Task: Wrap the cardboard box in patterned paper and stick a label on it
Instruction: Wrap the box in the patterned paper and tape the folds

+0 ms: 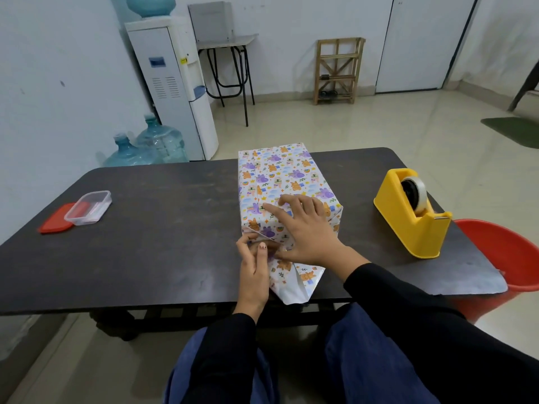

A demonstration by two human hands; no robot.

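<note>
Box (287,182), covered in patterned paper (297,282), shown lying lengthwise near the middle of a dark table (163,243). The right hand (306,231) is laid flat on the near part of the box top, its fingers straight, spread and directed toward 10 o'clock. The left hand (254,266) is placed at the near left corner of the box, at 7 o'clock from the right hand. Its fingers and thumb are curled on a fold of the paper, which is pinched there. An unfolded tail of paper is seen running from the near end of the box toward 6 o'clock, almost to the table edge. Both forearms are covered by black sleeves.

A yellow tape dispenser (414,211), loaded with a clear roll, is set on the table at 3 o'clock from the box, well apart from it. A clear plastic container (87,208) is set at 9 o'clock, touching a red lid (55,220) on its near left side. A red tub (507,252) is partly seen past the right end of the table, at 4 o'clock. On the floor beyond, a water dispenser (175,83) and two blue water bottles (157,141) are found at 11 o'clock and a wooden rack (338,71) at 1 o'clock.
</note>
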